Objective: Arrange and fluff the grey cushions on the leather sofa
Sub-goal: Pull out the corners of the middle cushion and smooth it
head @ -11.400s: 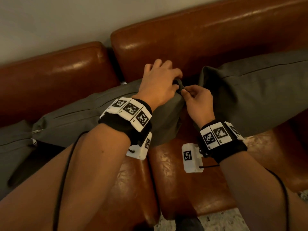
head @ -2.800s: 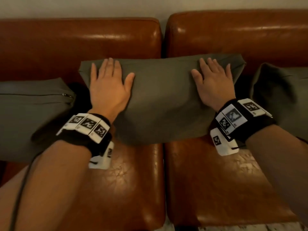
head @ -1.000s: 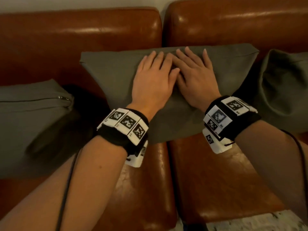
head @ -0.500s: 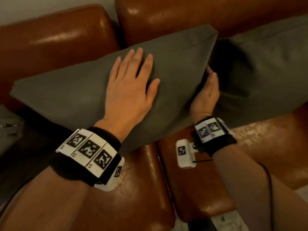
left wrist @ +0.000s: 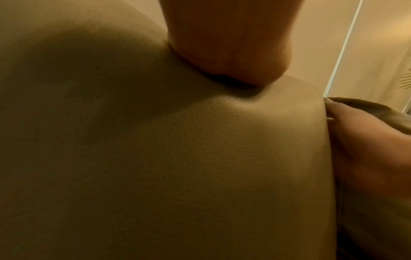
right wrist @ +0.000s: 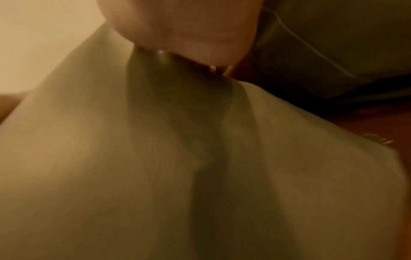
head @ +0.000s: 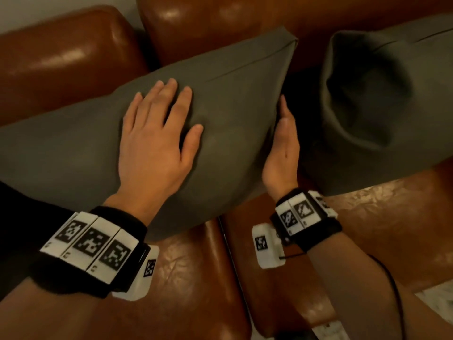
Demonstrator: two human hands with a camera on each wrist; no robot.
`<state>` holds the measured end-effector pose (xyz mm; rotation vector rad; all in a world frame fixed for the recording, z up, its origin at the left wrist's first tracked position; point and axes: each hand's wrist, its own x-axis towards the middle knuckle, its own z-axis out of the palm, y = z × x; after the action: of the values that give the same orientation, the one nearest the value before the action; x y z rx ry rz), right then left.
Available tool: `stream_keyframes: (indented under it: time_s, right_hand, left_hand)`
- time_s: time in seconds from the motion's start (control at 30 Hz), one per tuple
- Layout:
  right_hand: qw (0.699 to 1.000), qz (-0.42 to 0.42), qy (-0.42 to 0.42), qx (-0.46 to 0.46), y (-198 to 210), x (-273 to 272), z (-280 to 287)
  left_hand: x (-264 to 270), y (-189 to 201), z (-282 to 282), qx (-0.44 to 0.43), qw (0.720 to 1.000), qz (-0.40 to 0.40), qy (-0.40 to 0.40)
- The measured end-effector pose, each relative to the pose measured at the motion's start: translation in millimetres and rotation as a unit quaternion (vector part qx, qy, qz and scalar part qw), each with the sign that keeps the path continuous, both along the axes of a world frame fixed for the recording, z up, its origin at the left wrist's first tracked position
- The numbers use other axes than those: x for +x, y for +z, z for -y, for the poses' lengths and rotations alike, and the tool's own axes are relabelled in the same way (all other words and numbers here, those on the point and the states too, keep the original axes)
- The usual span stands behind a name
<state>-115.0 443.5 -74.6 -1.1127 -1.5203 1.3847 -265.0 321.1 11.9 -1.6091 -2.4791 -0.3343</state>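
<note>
A grey cushion point(head: 232, 99) leans against the brown leather sofa back point(head: 61, 52), tilted up to the right. My left hand point(head: 157, 133) lies flat on its front face with fingers spread. My right hand point(head: 283, 141) presses edge-on against the cushion's right side, fingers straight. A second grey cushion point(head: 382, 99) stands just right of that hand, dented in its middle. The left wrist view is filled by the cushion fabric point(left wrist: 200, 158) under my palm point(left wrist: 233, 44). In the right wrist view, blurred cushion fabric point(right wrist: 111, 176) fills the frame below my palm point(right wrist: 189, 26).
The leather seat cushions point(head: 196, 278) spread below the grey ones, split by a seam near the middle. A pale patterned floor point(head: 436, 300) shows at the bottom right. A wall shows above the left sofa back.
Both hands were flat together on the cushion's front one second ago. The right hand has since gone to the cushion's right side; the left stays flat on the front. My view has moved closer.
</note>
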Motion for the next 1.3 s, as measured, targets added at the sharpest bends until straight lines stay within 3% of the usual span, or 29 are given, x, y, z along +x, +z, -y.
stream_keyframes:
  time_s: [0.13,0.2,0.3,0.43,0.5,0.67,0.73,0.8,0.87,0.97,1.0,1.03,1.1,1.17,1.23,1.3]
  right_hand:
    - [0.993,0.006,0.029,-0.115,-21.9,-8.2,-16.6]
    - [0.982,0.071,0.028,-0.174,-42.8,0.7,-10.9]
    - [0.968,0.159,0.030,-0.190,-64.2,11.3,-8.4]
    - [0.920,0.279,-0.066,-0.267,-92.7,37.9,0.8]
    - [0.897,0.262,-0.117,-0.336,-107.8,45.7,3.5]
    - [0.864,0.155,-0.092,-0.470,-117.8,51.0,-7.2]
    - [0.872,0.198,-0.075,-0.441,-120.3,56.8,-4.9]
    - [0.877,0.308,-0.063,-0.364,-121.3,56.7,-6.5]
    - [0.860,0.421,-0.041,-0.284,-114.6,54.1,-6.2]
    - [0.832,0.465,-0.009,-0.302,-107.2,52.8,-3.3]
    - [0.835,0.455,-0.006,-0.309,-104.9,52.1,0.6]
    - [0.858,0.422,-0.025,-0.292,-100.4,50.0,7.0]
    - [0.933,0.294,-0.102,-0.178,-84.2,38.6,26.4]
    - [0.977,0.155,-0.130,-0.064,-62.2,21.5,46.4]
    - [0.991,0.074,-0.104,-0.030,-50.3,5.7,57.8]
    - [0.993,0.095,-0.062,-0.046,-47.8,1.3,61.3]
  left_hand:
    - [-0.6,-1.6,0.3,-0.002,1.000,0.000,-0.004]
    - [2.4,-2.3,1.0,-0.005,1.000,0.002,-0.008]
    - [5.8,-4.5,1.5,-0.013,1.000,-0.001,-0.014]
    - [-3.0,-1.1,-1.3,-0.007,1.000,0.003,-0.005]
    - [-7.2,-0.7,0.7,-0.006,1.000,0.001,-0.013]
    - [-8.9,-4.0,5.2,0.006,1.000,0.000,-0.020]
    - [-7.5,-4.9,6.6,0.008,1.000,0.000,-0.021]
    - [-4.8,-5.7,7.9,0.009,1.000,-0.001,-0.025]
    - [-1.4,-6.5,9.4,0.011,0.999,-0.003,-0.033]
    - [3.2,-9.1,11.1,0.026,0.999,-0.002,-0.026]
    - [4.0,-9.5,11.0,0.031,0.999,-0.002,-0.020]
    - [4.7,-9.9,10.1,0.032,0.999,-0.004,-0.016]
    - [4.5,-9.7,8.7,0.028,1.000,-0.004,-0.013]
    - [4.6,-8.6,9.3,0.023,1.000,-0.003,-0.016]
    - [3.4,-7.6,10.5,0.019,1.000,-0.001,-0.019]
    - [-1.7,-5.1,12.0,0.010,1.000,0.004,-0.029]
